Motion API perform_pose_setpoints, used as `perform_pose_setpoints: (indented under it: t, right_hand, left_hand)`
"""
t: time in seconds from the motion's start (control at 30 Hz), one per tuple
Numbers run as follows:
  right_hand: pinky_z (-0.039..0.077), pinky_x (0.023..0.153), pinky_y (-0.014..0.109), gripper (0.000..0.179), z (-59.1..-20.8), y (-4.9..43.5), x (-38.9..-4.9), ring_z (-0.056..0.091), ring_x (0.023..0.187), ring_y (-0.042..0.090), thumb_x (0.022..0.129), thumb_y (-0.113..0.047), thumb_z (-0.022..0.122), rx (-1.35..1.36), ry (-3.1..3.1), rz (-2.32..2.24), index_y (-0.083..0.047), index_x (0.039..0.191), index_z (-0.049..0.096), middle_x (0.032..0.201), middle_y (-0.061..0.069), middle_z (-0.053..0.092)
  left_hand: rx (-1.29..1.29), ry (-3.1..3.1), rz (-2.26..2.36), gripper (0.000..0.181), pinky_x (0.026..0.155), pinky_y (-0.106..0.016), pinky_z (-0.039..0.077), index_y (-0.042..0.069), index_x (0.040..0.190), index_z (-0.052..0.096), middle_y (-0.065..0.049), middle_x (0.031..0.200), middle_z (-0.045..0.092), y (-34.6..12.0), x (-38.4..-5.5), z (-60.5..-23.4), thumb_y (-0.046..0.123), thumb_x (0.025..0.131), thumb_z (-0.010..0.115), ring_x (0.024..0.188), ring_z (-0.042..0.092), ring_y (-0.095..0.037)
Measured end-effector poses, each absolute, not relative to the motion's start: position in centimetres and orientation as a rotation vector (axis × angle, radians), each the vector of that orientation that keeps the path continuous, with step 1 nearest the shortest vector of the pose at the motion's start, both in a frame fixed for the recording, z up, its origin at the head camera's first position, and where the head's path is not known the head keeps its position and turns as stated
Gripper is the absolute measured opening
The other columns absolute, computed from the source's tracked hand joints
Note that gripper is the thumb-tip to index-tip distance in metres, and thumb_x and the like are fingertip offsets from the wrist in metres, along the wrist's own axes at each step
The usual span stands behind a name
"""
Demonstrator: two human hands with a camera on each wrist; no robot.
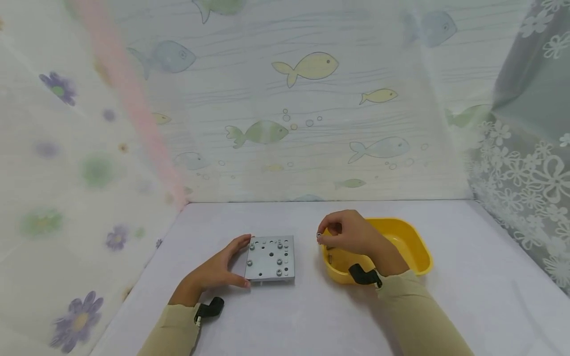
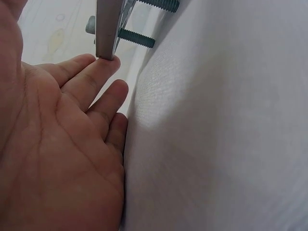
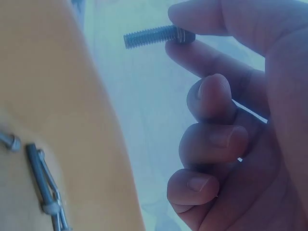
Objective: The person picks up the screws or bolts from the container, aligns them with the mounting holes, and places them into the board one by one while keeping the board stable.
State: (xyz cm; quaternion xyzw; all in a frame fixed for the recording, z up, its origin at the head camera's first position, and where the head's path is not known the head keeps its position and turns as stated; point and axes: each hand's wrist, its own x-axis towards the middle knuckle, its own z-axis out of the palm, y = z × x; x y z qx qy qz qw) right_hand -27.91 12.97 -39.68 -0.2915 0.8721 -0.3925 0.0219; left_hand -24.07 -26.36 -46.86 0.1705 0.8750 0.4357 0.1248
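My left hand (image 1: 213, 271) holds a square silver metal plate (image 1: 266, 269) at its left side, the thumb by the near edge and the fingers at the far edge. Several socket-head screws stand in the plate, among other holes. In the left wrist view a threaded screw shank (image 2: 137, 38) sticks out below the plate, and fingertips touch its edge. Thumb and index finger of my right hand (image 1: 356, 237) pinch a socket-head screw (image 3: 153, 36) by its head, its threaded end pointing away. This hand hovers over the left rim of a yellow tray (image 1: 420, 244).
Inside the tray lie several loose metal screws (image 3: 41, 178). A white cloth (image 1: 285, 321) covers the table. Fish-patterned sheeting (image 1: 311, 163) hangs behind it, and patterned curtains flank both sides.
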Motion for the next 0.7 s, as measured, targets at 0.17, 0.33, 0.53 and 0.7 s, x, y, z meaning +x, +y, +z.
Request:
perform_pose_setpoints:
  t: [0.17,0.33,0.53,0.7]
  right_hand:
    - [0.039,0.057,0.022,0.007,-39.6,12.1,-27.4,0.049,0.063,0.012,0.088,-0.029,0.082,-0.954,2.706,-1.213,-0.033,0.088,0.076,0.066,-0.005,0.053]
    - [0.039,0.056,0.022,0.007,-39.4,11.3,-26.9,0.049,0.064,0.012,0.09,-0.029,0.081,-0.995,2.696,-1.185,-0.034,0.088,0.077,0.069,-0.006,0.055]
    - [0.04,0.056,0.022,0.007,-39.5,10.2,-26.5,0.05,0.065,0.011,0.089,-0.032,0.082,-1.018,2.706,-1.125,-0.037,0.089,0.077,0.07,-0.008,0.056]
    - [0.04,0.057,0.021,0.008,-40.1,9.2,-26.1,0.049,0.064,0.008,0.088,-0.032,0.083,-1.062,2.693,-1.108,-0.037,0.088,0.078,0.068,-0.011,0.054]
  left_hand:
    - [0.497,2.555,1.268,0.129,0.127,-0.065,0.006,0.026,0.165,0.022,0.002,0.17,0.03,-26.3,-24.2,-46.9,0.036,0.062,0.099,0.161,0.014,-0.029]
    - [0.494,2.573,1.253,0.129,0.127,-0.065,0.008,0.027,0.165,0.023,0.004,0.169,0.031,-26.3,-24.1,-46.9,0.038,0.062,0.099,0.161,0.015,-0.027]
    - [0.494,2.566,1.257,0.127,0.127,-0.065,0.008,0.027,0.166,0.021,0.003,0.17,0.03,-26.2,-24.0,-46.8,0.038,0.064,0.097,0.162,0.014,-0.027]
    - [0.514,2.554,1.257,0.125,0.127,-0.064,0.008,0.027,0.166,0.019,0.003,0.171,0.028,-26.1,-24.1,-46.9,0.036,0.067,0.095,0.162,0.013,-0.026]
